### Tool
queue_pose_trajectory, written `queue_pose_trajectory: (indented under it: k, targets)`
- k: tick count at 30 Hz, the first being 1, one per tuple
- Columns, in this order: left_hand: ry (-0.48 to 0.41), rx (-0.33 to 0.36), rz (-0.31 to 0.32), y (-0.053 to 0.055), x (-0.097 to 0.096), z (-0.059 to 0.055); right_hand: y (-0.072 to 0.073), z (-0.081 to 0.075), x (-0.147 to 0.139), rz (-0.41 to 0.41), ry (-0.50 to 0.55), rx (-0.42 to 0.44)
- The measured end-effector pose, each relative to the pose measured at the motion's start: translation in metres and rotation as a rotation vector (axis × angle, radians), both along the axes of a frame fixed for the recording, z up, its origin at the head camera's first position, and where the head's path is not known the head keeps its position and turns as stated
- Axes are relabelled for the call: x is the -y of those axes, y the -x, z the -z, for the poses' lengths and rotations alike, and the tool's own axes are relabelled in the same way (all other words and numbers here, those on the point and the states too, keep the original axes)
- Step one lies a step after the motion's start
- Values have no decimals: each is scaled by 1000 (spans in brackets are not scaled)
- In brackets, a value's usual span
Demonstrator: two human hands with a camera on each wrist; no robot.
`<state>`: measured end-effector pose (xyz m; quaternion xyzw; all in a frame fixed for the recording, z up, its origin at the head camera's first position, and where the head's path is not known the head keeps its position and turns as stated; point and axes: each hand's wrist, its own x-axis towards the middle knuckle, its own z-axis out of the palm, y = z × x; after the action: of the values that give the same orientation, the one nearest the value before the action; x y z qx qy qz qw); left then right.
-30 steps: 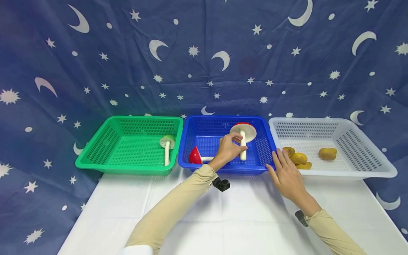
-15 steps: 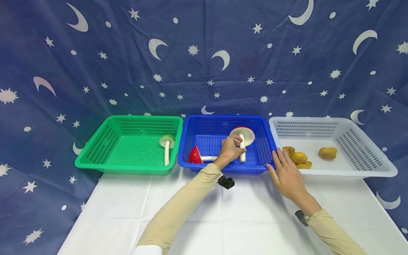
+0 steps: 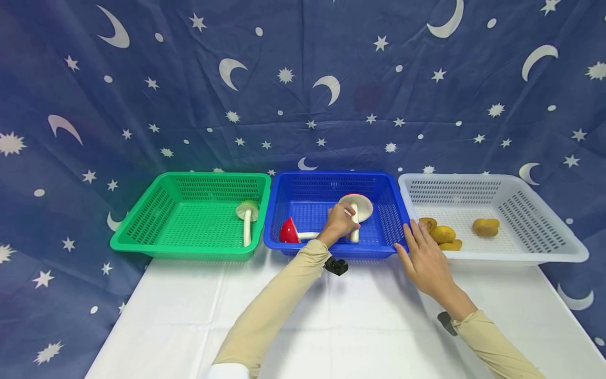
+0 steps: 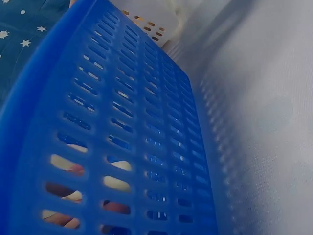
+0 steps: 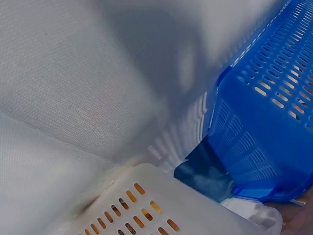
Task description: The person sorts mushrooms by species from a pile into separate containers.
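Inside the blue basket, my left hand pinches the white stem of a red-capped toy mushroom. Its pale cap underside faces me, and the stem points toward the basket's front. Another toy mushroom, red with white spots, lies on its side at the basket's front left. My right hand rests with straight fingers across the neighbouring rims of the blue basket and the white basket. In the left wrist view, the slotted blue basket wall mostly hides the left hand.
A green basket at the left holds a green-capped toy mushroom. Several yellow-brown potatoes lie in the white basket, with one potato apart. All three baskets stand on a white-covered table before a starry blue curtain.
My left hand has lowered the mushroom further into the blue basket and shifted it slightly left. The right hand has stayed on the rims.
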<state>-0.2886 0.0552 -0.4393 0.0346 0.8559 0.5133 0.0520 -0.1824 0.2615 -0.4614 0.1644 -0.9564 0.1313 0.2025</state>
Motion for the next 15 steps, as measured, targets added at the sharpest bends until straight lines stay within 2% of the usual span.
queue_pose_trajectory:
  k: [5, 10, 15]
  targets:
    - [102, 41, 31, 2, 2, -1, 2, -1, 0, 3, 2, 19]
    - [143, 19, 77, 1, 6, -4, 4, -3, -3, -15, 17, 50]
    - [246, -27, 187, -3, 11, -11, 4, -6, -9, -17, 74, 82]
